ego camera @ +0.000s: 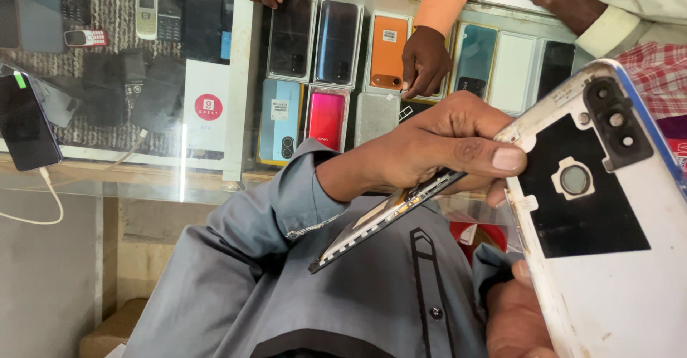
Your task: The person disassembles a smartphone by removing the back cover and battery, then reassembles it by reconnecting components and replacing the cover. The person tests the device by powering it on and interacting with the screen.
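My left hand (429, 147) reaches in from a grey sleeve and grips a thin dark phone body (379, 218), seen edge on and tilted, with the thumb pressed at its upper end. My right hand (515, 315) at the bottom right holds a white phone back cover (615, 286), inner side up. The cover has a black patch, a round hole and camera cut-outs. Its edge meets the phone body near my left thumb. Both are held above my grey shirt (343, 293).
A glass counter (143, 179) ahead shows several phones and cases (325, 118) below. A black phone (25, 122) lies on it at the left with a white cable. Other people's hands (426, 61) rest on the far side.
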